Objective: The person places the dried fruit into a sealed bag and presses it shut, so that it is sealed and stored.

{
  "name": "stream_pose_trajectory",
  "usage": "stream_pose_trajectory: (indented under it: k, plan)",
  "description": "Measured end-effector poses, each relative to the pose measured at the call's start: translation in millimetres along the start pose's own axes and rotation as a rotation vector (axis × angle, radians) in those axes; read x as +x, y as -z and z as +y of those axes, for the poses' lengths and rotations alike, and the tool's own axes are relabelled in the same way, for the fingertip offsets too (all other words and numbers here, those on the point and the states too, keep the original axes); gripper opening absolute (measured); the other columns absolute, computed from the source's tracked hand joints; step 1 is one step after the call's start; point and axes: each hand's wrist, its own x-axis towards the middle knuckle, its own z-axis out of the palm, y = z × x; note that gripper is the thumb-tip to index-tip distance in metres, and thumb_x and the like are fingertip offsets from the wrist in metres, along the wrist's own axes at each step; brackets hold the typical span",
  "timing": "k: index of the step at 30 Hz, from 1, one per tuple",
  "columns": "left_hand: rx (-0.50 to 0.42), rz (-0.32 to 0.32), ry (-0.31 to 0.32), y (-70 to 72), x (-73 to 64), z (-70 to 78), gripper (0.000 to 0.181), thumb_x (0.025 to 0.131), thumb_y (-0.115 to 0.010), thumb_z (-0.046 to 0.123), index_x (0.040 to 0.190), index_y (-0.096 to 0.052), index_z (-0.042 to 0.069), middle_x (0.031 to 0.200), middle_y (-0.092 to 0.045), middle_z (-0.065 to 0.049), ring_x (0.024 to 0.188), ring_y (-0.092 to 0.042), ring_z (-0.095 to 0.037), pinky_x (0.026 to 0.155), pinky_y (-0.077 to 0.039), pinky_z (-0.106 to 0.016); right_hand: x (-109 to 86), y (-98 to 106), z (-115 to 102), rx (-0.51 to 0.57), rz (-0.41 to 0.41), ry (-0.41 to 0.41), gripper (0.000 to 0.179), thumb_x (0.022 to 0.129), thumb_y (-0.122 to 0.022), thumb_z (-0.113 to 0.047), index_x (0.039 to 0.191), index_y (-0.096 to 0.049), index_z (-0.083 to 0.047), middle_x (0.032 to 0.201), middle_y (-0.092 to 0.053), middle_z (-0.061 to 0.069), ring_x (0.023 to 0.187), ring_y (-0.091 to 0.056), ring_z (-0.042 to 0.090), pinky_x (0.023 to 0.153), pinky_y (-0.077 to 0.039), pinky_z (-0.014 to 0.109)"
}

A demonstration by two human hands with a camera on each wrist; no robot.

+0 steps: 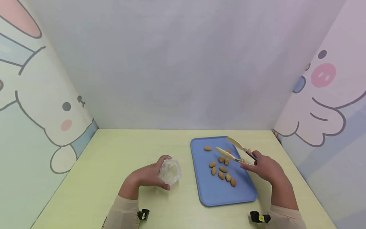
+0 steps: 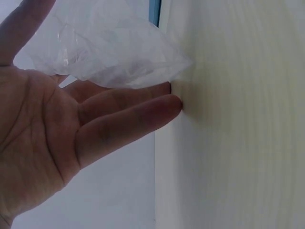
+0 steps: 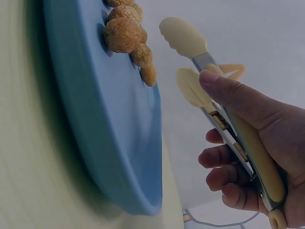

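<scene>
1. You look to be at the picking step: your right hand [image 1: 266, 165] has its fingers [image 3: 238, 193] grasping the tongs [image 1: 226, 153], which stand spread over the upper right of the tray [image 1: 211, 192], right of centre in the frame.
2. Your left hand [image 1: 147, 176] has its fingers around the bag [image 1: 170, 170], lower centre.
3. The next move likely calls for lowering the tongs around one piece [image 1: 223, 169] and squeezing.
4. Count ten pieces visible, all on the tray; one bag, one tray, one pair of tongs.
</scene>
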Motion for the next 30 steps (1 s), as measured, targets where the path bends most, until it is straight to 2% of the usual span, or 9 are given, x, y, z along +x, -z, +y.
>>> stream_pose_trajectory:
  k: [6,12,24,27,30]
  plan:
    - [0.009,0.003,-0.004,-0.5,-0.1,-0.8,0.111,0.064,-0.090,0.044,0.148,-0.019,0.029,0.116,-0.056,-0.010,0.094,-0.055,-0.021,0.083,-0.044,-0.042,-0.3,-1.8,3.6,0.020,-0.052,-0.026,0.077,0.081,-0.065,-0.067,0.123,-0.048,-0.005,0.077,-0.058,0.004,0.062,-0.055,0.017,0.053,-0.038,0.034]
    - [0.011,0.001,0.007,-0.3,-0.4,0.4,0.111,0.064,-0.090,0.045,0.148,-0.019,0.030,0.117,-0.055,-0.010,0.096,-0.054,-0.021,0.084,-0.044,-0.042,-0.1,-1.9,5.0,0.028,-0.088,-0.050,0.079,0.082,-0.065,-0.066,0.129,-0.047,-0.005,0.081,-0.061,0.005,0.059,-0.059,0.018,0.052,-0.040,0.035]
    - [-0.002,-0.007,-0.010,-1.5,0.3,-1.3,0.106,0.066,-0.090,0.041,0.146,-0.021,0.029,0.115,-0.055,-0.009,0.096,-0.054,-0.021,0.083,-0.044,-0.041,-4.1,0.2,3.6,0.012,-0.126,-0.059,0.069,0.083,-0.067,-0.061,0.123,-0.051,-0.008,0.072,-0.056,0.005,0.053,-0.054,0.020,0.050,-0.039,0.035]
    - [-0.003,-0.007,-0.006,-1.6,0.4,-1.0,0.106,0.066,-0.090,0.041,0.146,-0.021,0.029,0.116,-0.055,-0.009,0.096,-0.054,-0.021,0.083,-0.044,-0.042,-4.0,-0.5,4.3,0.014,-0.144,-0.068,0.071,0.083,-0.067,-0.061,0.127,-0.050,-0.007,0.073,-0.057,0.006,0.052,-0.054,0.021,0.050,-0.038,0.035]
    - [-0.003,-0.008,-0.003,-1.5,0.2,-0.4,0.106,0.066,-0.090,0.041,0.146,-0.021,0.029,0.116,-0.055,-0.009,0.096,-0.054,-0.021,0.083,-0.044,-0.042,-3.8,-1.1,5.1,0.031,-0.183,-0.088,0.082,0.083,-0.067,-0.061,0.138,-0.043,-0.005,0.075,-0.058,0.007,0.052,-0.054,0.022,0.051,-0.037,0.035]
